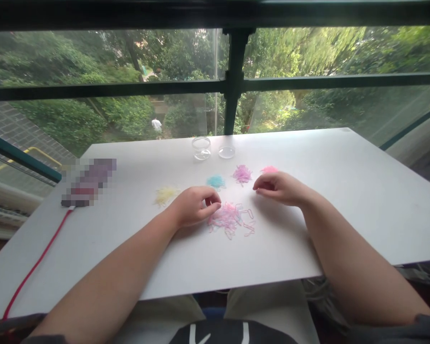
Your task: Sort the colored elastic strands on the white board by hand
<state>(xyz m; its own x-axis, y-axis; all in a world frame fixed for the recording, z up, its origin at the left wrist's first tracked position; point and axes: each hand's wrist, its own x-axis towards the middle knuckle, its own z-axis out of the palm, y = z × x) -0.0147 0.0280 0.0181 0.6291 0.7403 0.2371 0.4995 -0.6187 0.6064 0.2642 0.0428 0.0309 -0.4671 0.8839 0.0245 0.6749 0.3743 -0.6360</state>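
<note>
A loose mixed pile of small thin pastel loops [226,219], which look like rubber bands, lies on the white table [208,267]. My left hand [197,206] rests at the pile's left edge, its thumb and forefinger tips pinched close together. To the right, my right hand [277,188] hovers just in front of a pink heap [269,169], which it partly hides. Its fingers are also curled into a pinch. Whatever either pinch holds is too small to make out. Beyond the hands are single-colour heaps: yellow [166,195], blue [215,181] and purple [242,174].
A clear round container [201,149] and a shallow clear dish [227,152] stand near the table's far edge. At the left lies a blurred-out device [89,184] with a red cable [39,260]. Green-framed windows rise behind the table.
</note>
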